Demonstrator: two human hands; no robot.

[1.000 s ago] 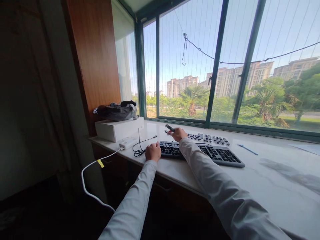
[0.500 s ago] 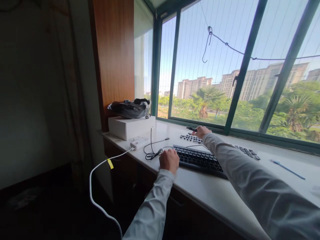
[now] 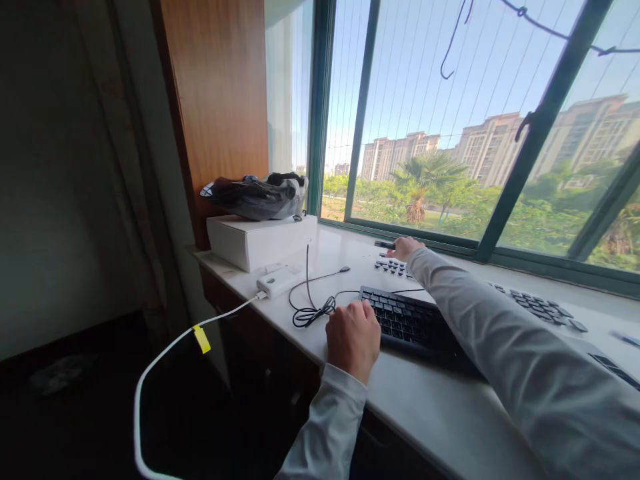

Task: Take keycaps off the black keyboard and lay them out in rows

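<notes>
Left hand [image 3: 354,340] curled at left end of keyboard [image 3: 407,319], hold not determinable; right hand [image 3: 406,249] closed on dark object [image 3: 384,245], near loose keycaps [image 3: 393,269]

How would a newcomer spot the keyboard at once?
Under the green-framed window runs a white countertop. On it, with the left hand at its left end, lies a long black keyboard, partly behind the right sleeve. Unlike the small loose keycaps between it and the window, it is one continuous slab.

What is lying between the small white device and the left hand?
The head view shows a coiled black cable between the device and the left hand.
</notes>
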